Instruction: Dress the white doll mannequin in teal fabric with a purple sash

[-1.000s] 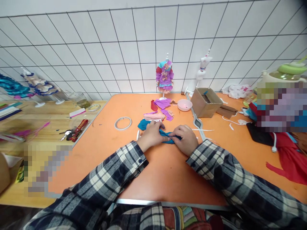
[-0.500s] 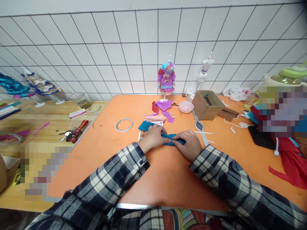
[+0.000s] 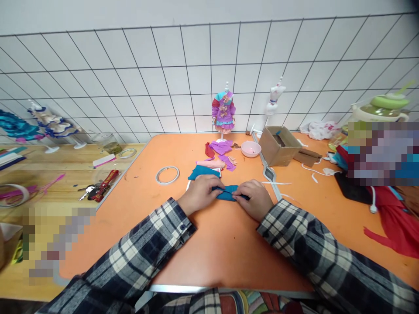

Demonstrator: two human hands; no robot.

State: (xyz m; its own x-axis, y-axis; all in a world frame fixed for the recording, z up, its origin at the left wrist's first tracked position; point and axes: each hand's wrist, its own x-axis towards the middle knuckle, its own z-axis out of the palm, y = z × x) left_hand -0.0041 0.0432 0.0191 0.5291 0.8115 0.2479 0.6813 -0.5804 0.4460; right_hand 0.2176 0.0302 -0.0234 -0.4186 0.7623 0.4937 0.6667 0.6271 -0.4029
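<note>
Both my hands rest on the orange table (image 3: 229,244) and pinch a small teal piece of cloth (image 3: 227,193) between them. My left hand (image 3: 199,194) grips its left end with curled fingers. My right hand (image 3: 254,198) grips its right end, fingers closed. Just beyond lie another teal cloth piece (image 3: 201,172), a pink piece (image 3: 211,164) and purple scraps (image 3: 222,148). A small mannequin in a purple and teal doll dress (image 3: 223,111) stands at the table's back edge.
A white tape ring (image 3: 167,174) lies left of the cloth. A pink bowl (image 3: 250,148), a cardboard box (image 3: 281,145) and a bare white mannequin (image 3: 273,99) stand at the back right. Red cloth (image 3: 397,222) lies at the right. Keys (image 3: 98,189) lie on the wooden table at left.
My hands have drawn slightly closer to me with the teal cloth, and the cloth looks more bunched between them. The camera has tilted a little.
</note>
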